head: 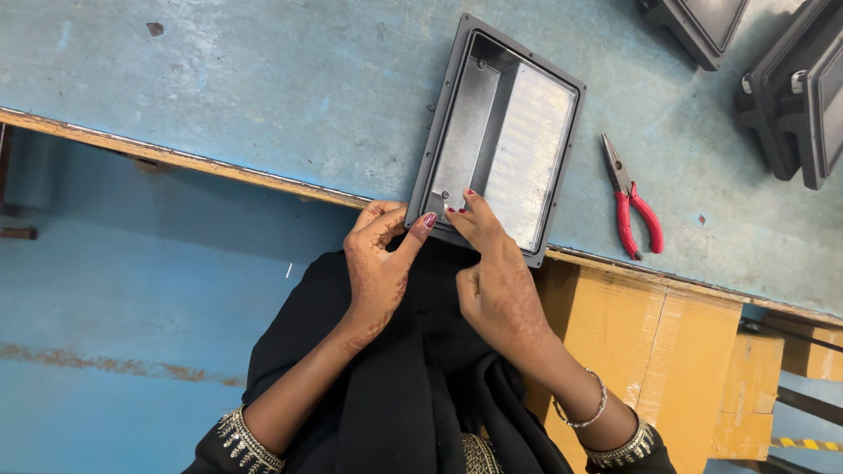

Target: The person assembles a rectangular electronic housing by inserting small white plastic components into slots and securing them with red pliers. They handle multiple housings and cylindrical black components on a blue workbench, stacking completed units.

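Observation:
A dark grey rectangular metal housing (465,123), open side up with a flat silvery plate (529,158) inside, lies at the near edge of the blue table. My left hand (379,263) grips the housing's near left corner, thumb on its rim. My right hand (496,276) reaches over the near rim, its fingertips pinching something small and pale inside the housing; what it is cannot be made out.
Red-handled pliers (634,206) lie on the blue table (263,88) to the right of the housing. More dark housings (790,88) sit at the far right. Cardboard boxes (667,351) stand under the table edge at right. Blue floor is at left.

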